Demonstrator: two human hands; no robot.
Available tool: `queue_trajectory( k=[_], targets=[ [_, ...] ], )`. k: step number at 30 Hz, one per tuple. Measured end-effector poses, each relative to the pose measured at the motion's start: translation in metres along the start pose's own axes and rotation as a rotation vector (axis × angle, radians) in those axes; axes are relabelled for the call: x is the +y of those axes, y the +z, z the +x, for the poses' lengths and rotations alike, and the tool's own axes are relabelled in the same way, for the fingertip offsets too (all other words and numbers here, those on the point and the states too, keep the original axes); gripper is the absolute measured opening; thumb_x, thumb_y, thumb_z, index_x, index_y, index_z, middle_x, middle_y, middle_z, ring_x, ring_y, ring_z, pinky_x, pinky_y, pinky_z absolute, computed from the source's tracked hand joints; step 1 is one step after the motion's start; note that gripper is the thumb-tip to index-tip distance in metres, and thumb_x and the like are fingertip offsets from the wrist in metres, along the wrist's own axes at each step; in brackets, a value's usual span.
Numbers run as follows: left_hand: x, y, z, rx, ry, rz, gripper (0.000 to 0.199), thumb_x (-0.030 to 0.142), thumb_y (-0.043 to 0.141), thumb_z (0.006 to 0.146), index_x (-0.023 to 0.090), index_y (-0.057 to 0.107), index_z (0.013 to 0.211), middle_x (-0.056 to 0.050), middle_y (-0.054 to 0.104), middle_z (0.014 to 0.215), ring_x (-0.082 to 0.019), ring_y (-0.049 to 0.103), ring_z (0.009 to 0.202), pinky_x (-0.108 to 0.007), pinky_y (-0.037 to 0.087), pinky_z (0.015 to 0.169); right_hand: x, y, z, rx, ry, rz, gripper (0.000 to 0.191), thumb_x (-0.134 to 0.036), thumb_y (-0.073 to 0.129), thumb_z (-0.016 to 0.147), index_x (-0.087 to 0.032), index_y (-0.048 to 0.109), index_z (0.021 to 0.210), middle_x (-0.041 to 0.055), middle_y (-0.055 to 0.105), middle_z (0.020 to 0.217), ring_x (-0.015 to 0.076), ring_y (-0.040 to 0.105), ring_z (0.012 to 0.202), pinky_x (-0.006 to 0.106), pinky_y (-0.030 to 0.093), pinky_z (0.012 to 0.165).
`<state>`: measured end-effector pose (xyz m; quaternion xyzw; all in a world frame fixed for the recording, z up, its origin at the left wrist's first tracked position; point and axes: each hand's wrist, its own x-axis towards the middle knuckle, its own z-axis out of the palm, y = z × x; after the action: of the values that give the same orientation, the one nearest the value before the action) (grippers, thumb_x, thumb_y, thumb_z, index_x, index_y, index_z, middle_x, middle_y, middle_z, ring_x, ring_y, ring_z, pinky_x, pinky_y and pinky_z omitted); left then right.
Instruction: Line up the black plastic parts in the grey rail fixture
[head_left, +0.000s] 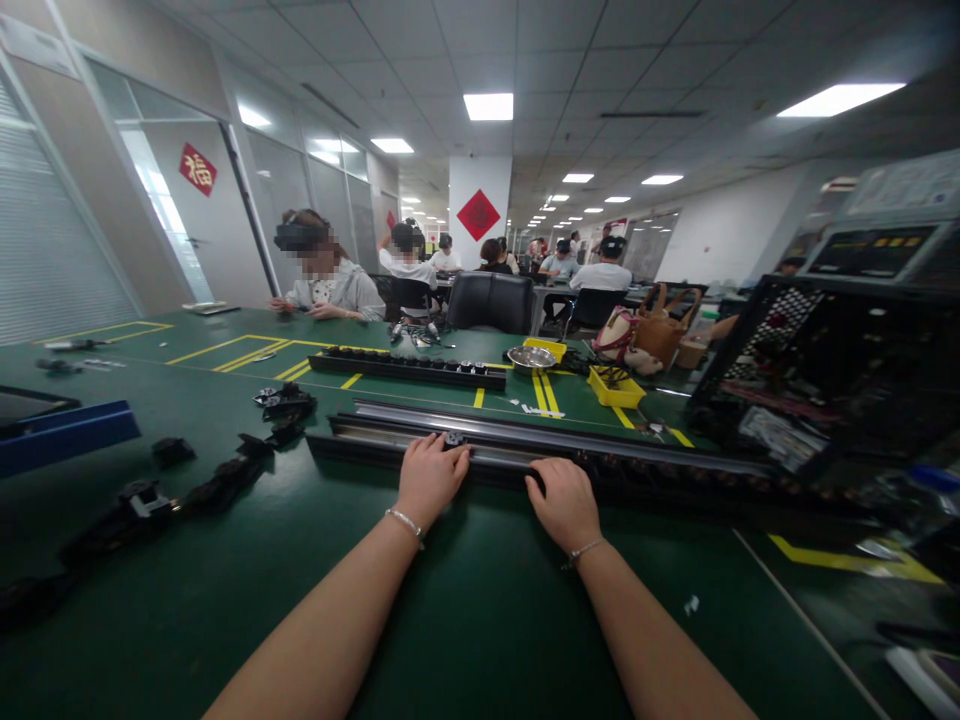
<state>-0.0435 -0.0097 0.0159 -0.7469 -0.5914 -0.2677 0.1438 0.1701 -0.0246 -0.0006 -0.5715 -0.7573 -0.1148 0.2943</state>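
A long black channel-shaped rail (360,458) lies across the green table in front of me. My left hand (431,478) is closed at its left part, with thumb and fingers around a small black part (454,439) in the channel. Farther right, my right hand (564,500) rests over the near wall of the same rail, fingers curled round its edge; some fingertips are hidden. Several black parts sit in the channel right of that hand, dark and blurred. Directly behind lies another long rail (480,428) with a shiny inner face.
Loose black parts (225,480) trail along the left, near a blue bar (67,440). Farther back are a filled rail (409,368), a metal bowl (532,357) and a yellow tray (615,386). A black open case (840,370) stands right. A person (330,285) sits opposite.
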Motion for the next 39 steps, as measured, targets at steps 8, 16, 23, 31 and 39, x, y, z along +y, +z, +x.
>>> queue_trajectory(
  k=[8,16,23,31,39],
  targets=[
    [-0.008,0.0,0.0,0.009,-0.023,0.005,0.031,0.037,0.042,0.088,0.032,0.071,0.1,-0.007,0.066,0.112,-0.024,0.056,0.11,-0.041,0.038,0.095,0.0,0.001,0.0,-0.002,0.005,-0.003,0.019,-0.028,0.049,0.084,-0.019,0.063,0.092,0.0052,0.067,0.095,0.0187,0.055,0.093,0.031,0.034,0.084],
    [-0.012,-0.001,0.001,0.017,-0.028,0.014,0.03,0.036,0.043,0.087,0.032,0.071,0.098,-0.007,0.067,0.11,-0.025,0.058,0.108,-0.04,0.039,0.093,-0.001,0.0,0.0,0.009,-0.003,-0.008,0.018,-0.027,0.05,0.083,-0.019,0.063,0.092,0.0051,0.067,0.094,0.019,0.055,0.091,0.031,0.034,0.084],
    [-0.017,0.002,0.001,0.045,-0.039,0.022,0.03,0.035,0.044,0.087,0.032,0.072,0.095,-0.007,0.068,0.109,-0.025,0.059,0.107,-0.04,0.039,0.094,0.001,0.001,0.001,0.009,0.0,0.002,0.017,-0.027,0.051,0.083,-0.019,0.063,0.091,0.005,0.067,0.095,0.0187,0.055,0.09,0.031,0.035,0.082],
    [-0.02,0.003,0.001,0.061,-0.049,0.027,0.03,0.035,0.044,0.087,0.03,0.073,0.093,-0.008,0.068,0.108,-0.024,0.059,0.107,-0.039,0.039,0.094,0.001,0.001,0.001,0.018,0.001,0.01,0.018,-0.027,0.05,0.083,-0.019,0.063,0.09,0.0052,0.067,0.093,0.0186,0.055,0.091,0.031,0.035,0.083],
    [-0.02,0.002,0.002,0.076,-0.046,0.032,0.029,0.034,0.045,0.086,0.03,0.073,0.092,-0.007,0.069,0.106,-0.023,0.06,0.105,-0.037,0.039,0.093,0.0,0.001,0.001,0.014,0.008,0.002,0.018,-0.028,0.05,0.083,-0.019,0.063,0.089,0.0052,0.066,0.092,0.0191,0.055,0.09,0.031,0.034,0.082]
  ],
)
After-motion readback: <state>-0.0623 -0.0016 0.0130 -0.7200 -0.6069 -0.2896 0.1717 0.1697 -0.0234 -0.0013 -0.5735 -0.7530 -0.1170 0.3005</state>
